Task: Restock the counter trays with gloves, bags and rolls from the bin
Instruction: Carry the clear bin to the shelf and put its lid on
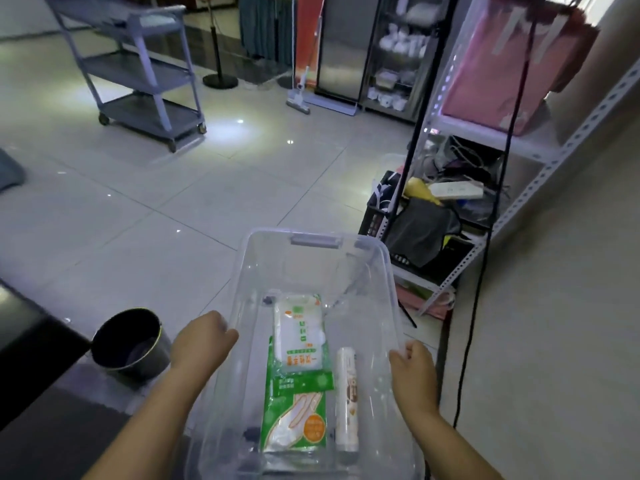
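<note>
A clear plastic bin (313, 244) is held out in front of me above the tiled floor. My left hand (202, 342) grips its left rim and my right hand (414, 370) grips its right rim. Inside lie a green pack of gloves (294, 420), a white pack of bags (299, 336) partly on top of it, and a white roll (346, 403) along the right side.
A dark bucket (130, 342) stands on the floor at lower left beside a dark counter edge (20, 327). A cluttered metal shelf (485, 188) is at the right, with a black cable (474, 323) hanging down. A grey trolley (138, 67) stands far left.
</note>
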`<state>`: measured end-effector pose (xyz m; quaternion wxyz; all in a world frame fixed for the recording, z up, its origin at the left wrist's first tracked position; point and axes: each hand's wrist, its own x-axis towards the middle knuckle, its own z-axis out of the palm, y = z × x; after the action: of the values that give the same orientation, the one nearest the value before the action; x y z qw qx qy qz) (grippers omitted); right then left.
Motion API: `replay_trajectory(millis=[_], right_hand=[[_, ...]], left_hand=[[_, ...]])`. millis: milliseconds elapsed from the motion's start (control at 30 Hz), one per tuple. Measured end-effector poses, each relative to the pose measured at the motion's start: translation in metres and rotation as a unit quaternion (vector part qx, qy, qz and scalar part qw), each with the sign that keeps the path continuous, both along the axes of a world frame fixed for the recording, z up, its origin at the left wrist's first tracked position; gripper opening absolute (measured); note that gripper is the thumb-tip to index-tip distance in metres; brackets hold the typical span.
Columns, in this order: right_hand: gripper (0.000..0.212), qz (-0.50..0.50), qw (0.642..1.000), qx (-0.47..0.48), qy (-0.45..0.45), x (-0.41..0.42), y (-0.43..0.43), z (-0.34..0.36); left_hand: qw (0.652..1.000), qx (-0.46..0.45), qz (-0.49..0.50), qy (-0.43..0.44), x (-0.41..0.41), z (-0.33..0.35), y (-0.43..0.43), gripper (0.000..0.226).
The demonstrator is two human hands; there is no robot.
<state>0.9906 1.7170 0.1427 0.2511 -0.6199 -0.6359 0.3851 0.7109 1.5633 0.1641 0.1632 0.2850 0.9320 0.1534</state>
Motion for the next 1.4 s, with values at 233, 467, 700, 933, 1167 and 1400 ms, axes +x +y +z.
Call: replay_trajectory(millis=[233,467,700,933,1167,1400], right_hand=[[0.010,-0.025,1.000,-0.015,-0.010,-0.118,0.114,-0.019],[0.019,0.014,0.999,-0.036,0.008,-0.256,0.226,-0.013],[0.016,0.096,0.995,0.002,0.015,-0.378,0.317,-0.006],[0.011,0.126,0.992,-0.004,0.022,-0.500,0.431,-0.024],[0.013,0.127,0.991,-0.038,0.029,-0.612,0.566,-0.022],[0.012,0.116,0.993,-0.024,0.012,-0.708,0.693,-0.012]], left_hand=[[0.996,-0.054,0.063,-0.043,-0.112,-0.010,0.128,0.014],[0.990,-0.023,0.120,-0.067,-0.240,-0.008,0.216,0.003],[0.985,0.040,0.159,-0.056,-0.349,-0.002,0.274,0.013],[0.978,0.057,0.187,-0.075,-0.456,-0.013,0.364,0.012],[0.975,0.056,0.196,-0.087,-0.566,-0.004,0.501,0.010],[0.978,0.061,0.185,-0.076,-0.660,-0.001,0.623,0.014]])
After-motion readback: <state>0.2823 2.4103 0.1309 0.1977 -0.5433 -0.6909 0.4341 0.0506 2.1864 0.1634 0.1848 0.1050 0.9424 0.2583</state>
